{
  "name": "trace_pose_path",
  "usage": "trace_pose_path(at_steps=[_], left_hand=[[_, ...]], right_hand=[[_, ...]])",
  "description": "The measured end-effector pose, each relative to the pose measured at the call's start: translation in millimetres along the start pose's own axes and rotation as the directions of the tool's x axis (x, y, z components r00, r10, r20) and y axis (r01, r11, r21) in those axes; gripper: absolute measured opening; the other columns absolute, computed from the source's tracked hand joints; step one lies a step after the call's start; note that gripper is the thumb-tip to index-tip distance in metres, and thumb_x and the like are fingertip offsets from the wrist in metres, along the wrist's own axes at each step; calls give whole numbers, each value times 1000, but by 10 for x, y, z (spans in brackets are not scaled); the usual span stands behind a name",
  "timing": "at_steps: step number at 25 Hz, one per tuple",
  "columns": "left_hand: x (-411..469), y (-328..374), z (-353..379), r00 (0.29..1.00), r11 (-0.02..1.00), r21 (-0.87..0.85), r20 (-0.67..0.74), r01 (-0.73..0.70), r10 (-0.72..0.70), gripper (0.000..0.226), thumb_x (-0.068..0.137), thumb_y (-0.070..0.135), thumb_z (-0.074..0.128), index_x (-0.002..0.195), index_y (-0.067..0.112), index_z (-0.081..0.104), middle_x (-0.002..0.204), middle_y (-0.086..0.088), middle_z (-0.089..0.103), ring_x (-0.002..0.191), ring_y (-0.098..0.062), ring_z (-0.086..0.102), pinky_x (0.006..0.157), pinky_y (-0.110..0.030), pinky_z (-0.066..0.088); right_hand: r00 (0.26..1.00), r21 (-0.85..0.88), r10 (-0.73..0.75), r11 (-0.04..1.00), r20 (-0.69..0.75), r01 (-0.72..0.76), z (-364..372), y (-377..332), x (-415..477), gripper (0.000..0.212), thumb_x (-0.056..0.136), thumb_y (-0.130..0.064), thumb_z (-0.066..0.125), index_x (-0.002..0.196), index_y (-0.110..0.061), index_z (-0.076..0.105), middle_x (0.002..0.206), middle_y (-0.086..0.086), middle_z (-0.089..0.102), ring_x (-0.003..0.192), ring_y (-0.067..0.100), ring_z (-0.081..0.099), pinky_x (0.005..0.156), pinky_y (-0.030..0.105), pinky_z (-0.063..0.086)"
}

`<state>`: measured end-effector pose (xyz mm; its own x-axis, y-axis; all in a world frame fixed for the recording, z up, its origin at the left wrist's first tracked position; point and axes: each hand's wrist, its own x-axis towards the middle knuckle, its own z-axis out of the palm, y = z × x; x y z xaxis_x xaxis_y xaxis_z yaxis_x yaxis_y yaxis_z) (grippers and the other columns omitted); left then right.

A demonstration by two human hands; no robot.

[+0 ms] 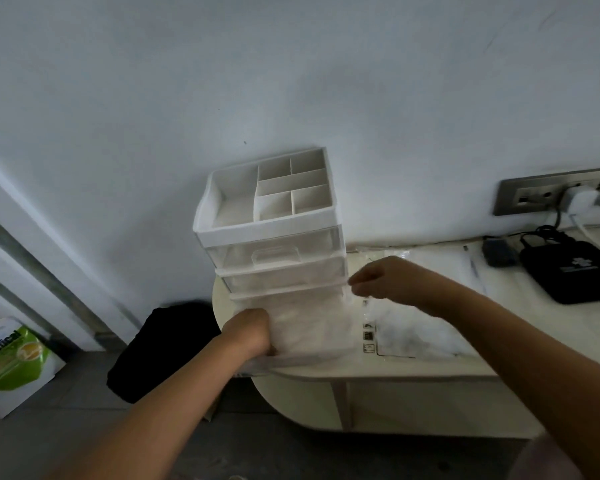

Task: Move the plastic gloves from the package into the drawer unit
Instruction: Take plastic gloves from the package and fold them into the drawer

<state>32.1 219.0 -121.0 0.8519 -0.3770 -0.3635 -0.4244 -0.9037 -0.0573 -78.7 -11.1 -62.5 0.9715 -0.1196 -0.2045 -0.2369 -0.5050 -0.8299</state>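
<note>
Plastic gloves (312, 327) prob. pinched; L box (14, 362) reads "Practical".

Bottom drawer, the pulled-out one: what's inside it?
Crumpled clear plastic gloves, with the left hand sunk into them. The floor of the drawer is covered by them.

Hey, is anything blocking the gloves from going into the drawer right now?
Nothing visible does. The bottom drawer of the drawer unit stands pulled open; the left hand grips plastic gloves in it, and the right hand pinches more at its right edge, beside the package.
</note>
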Motion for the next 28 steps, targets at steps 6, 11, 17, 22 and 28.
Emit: trace_pose_path(at_steps=[6, 11, 17, 22, 28], left_hand=[[-425, 426, -490, 888, 995, -66, -459, -80, 42, 42, 94, 38, 53, 61, 13, 45, 66, 0, 54, 72, -21, 58, 60, -28, 35], [-538, 1272, -441, 823, 878, -256, -521, -405, 228, 50, 93, 45, 53, 53, 17, 41, 50, 5, 43, 49, -10, 43, 52, -26, 31], [-118, 2148, 35, 871, 772, -405, -276, -489, 407, 53, 91, 46, 55, 134, 15, 48, 143, -5, 45, 133, -21, 39, 110, -35, 27], [-2, 2430, 423, 918, 876, -288, -213, -387, 335, 73, 97, 56, 29, 153, 16, 4, 161, -7, -6, 147, -25, -12, 113, -52, -14], [-24, 2474, 511, 903, 875, -286, -299, -392, 307, 104, 64, 69, -17, 153, 17, 1, 161, -6, -7, 147, -23, -15, 112, -48, -18]], right_hand=[[847, -449, 358, 729, -392, -516, -778, 973, -261, 29, 94, -11, 44, 111, 3, 62, 113, 18, 62, 107, 31, 58, 86, 32, 45], [800, -100, 492, 828, -344, -552, -877, 1391, -459, 27, 89, 3, 48, 112, 10, 60, 113, 25, 62, 84, 26, 54, 80, 34, 47], [895, 28, 343, 936, -287, -350, -823, 1394, -685, 48, 74, -13, 78, 119, -10, 60, 118, 12, 59, 95, 19, 56, 80, 27, 44], [869, 68, 348, 935, -352, -347, -785, 1508, -655, 52, 80, -4, 71, 129, -6, 54, 121, 13, 57, 95, 18, 53, 83, 27, 43], [785, 36, 314, 936, -533, -350, -653, 1550, -457, 48, 81, -20, 73, 123, -4, 58, 100, 7, 59, 88, 19, 55, 76, 27, 44]])
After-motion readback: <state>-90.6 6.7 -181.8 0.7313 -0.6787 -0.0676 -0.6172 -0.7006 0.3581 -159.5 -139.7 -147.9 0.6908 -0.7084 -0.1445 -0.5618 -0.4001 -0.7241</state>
